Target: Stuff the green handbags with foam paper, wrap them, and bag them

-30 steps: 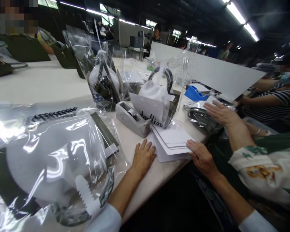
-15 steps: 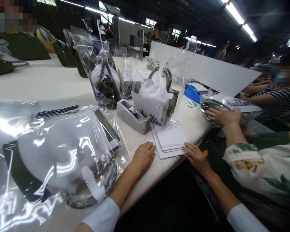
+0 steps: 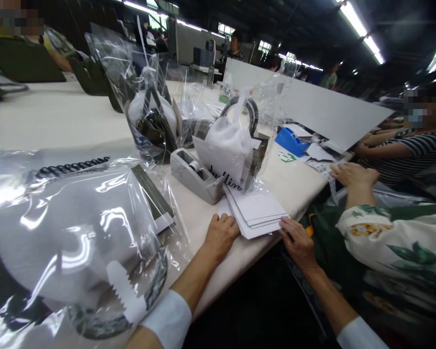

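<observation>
A small stack of white paper sheets (image 3: 257,209) lies unevenly at the table's front edge, its layers fanned slightly. My left hand (image 3: 222,236) is at the stack's left side, fingers curled against the sheets there. At the opposite corner, my right hand (image 3: 298,241) grips the right edge, thumb side hidden beneath. Right behind the papers stands a handbag in clear plastic with a white cover (image 3: 229,150) bearing black lettering. A grey tape dispenser (image 3: 196,175) sits just left of it.
A large plastic-wrapped bag (image 3: 76,237) fills the left foreground. Another wrapped bag (image 3: 154,116) stands farther back. A blue tape dispenser (image 3: 290,141) is to the right, near a co-worker's hand (image 3: 354,174) and floral sleeve (image 3: 370,228). A white board (image 3: 312,102) leans behind.
My left hand's fingers have curled in more, and my right hand stays at the stack's right edge. The co-worker's hand has moved off, and the wrapped item under it is gone from the table edge.
</observation>
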Demonstrator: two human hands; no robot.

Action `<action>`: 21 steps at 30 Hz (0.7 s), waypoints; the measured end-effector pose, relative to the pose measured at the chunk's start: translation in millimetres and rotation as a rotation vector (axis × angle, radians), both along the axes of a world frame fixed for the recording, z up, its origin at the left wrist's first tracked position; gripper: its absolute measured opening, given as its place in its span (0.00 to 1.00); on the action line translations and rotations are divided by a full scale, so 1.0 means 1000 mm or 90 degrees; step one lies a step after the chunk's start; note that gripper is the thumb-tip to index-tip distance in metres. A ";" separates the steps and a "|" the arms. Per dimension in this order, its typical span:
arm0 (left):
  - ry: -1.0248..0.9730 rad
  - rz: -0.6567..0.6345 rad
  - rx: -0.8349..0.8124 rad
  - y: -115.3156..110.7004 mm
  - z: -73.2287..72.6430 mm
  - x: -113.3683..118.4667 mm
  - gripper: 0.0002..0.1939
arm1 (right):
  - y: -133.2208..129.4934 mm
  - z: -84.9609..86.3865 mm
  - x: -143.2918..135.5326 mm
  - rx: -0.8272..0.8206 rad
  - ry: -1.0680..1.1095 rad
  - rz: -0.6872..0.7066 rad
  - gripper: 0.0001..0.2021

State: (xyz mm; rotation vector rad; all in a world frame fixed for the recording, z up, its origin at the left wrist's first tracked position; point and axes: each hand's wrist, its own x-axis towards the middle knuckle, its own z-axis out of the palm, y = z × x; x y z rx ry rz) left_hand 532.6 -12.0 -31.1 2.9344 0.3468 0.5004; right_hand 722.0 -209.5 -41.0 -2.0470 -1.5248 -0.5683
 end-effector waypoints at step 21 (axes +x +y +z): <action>-0.441 0.170 -0.089 -0.047 0.093 -0.168 0.05 | -0.011 0.092 -0.112 -0.092 0.318 0.254 0.25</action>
